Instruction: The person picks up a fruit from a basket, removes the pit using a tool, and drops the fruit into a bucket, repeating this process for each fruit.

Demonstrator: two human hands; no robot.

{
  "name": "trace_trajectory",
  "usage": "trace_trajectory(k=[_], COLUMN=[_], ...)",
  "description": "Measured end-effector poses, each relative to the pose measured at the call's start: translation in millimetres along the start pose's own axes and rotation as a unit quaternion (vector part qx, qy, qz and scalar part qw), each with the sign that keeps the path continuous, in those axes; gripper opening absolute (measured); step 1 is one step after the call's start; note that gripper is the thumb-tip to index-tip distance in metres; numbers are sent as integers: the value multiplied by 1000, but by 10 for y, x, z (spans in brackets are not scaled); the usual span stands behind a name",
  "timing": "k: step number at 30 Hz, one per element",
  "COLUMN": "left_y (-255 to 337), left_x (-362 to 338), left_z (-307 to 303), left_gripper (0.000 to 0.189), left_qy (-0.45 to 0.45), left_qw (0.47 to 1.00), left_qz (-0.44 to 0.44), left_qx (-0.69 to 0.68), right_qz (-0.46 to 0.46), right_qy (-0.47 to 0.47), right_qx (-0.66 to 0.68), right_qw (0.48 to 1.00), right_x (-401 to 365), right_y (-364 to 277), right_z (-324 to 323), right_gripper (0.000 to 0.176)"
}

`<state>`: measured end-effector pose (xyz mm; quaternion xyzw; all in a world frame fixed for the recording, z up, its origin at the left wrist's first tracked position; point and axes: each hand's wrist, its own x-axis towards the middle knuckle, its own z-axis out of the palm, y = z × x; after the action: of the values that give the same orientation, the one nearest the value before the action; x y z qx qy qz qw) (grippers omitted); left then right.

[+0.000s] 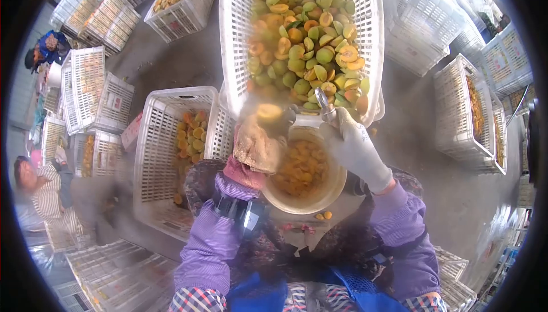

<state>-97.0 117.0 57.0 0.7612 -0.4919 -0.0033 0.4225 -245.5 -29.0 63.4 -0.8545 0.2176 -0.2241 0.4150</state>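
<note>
A large white plastic crate [230,43] ahead of me holds green-yellow and orange apricots [311,43], many of them halved. My left hand [258,143], in a stained glove, is closed around an apricot half [269,112] at the crate's near edge; its fingers are partly blurred. My right hand [357,143], in a white glove, grips a shiny metal pitting tool [323,102] whose tip points at the fruit. Below and between both hands, a round pale bucket [337,189] contains orange fruit pieces [299,166]. The tool's handle is hidden in the glove.
Left of my knees stands another white crate [149,141] with apricot halves. Small fruit bits [323,215] lie below the bucket. More crates stand at left [83,89] and right [459,106]. A seated person [51,192] in striped clothing is at far left.
</note>
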Motion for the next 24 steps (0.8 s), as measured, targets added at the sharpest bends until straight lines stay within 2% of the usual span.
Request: trace_trajectory(k=[2,4,6,9,11,15,19,21,22,24], left_y=[-85,-80,-106,-102,130,-26,99,109,22,-4], left_x=[44,35,36,84,187,150,160,146,112,80], left_z=[41,0,14,58,-41,57,-12,11,99,120], left_gripper=[25,23,23,22,21,20,21,22,24,27], left_qy=[-9,-26,-24,-17,-40,13,-1,10,26,0], left_qw=[1000,994,991,999,997,1000,999,985,941,917], left_qz=[-14,23,26,-18,-46,-1,-32,-97,-151,-178], left_qx=[3,106,126,31,-38,-11,-3,-142,-303,-357], right_qz=[-6,-15,4,15,13,-20,-35,-29,-26,-47], right_qy=[1,1,-11,-12,-10,1,-2,-9,-13,1], right_qx=[10,12,19,21,20,7,-9,-25,-33,-49], right_qw=[1000,1000,1000,1000,1000,1000,999,999,999,998], right_x=[-7,-7,-16,-20,-24,-47,-65,-75,-79,-89], right_y=[15,28,-16,-3,7,46,89,72,63,72], right_z=[11,18,-3,-8,-11,-12,19,15,15,34], right_gripper=[18,18,18,18,19,20,22,23,23,24])
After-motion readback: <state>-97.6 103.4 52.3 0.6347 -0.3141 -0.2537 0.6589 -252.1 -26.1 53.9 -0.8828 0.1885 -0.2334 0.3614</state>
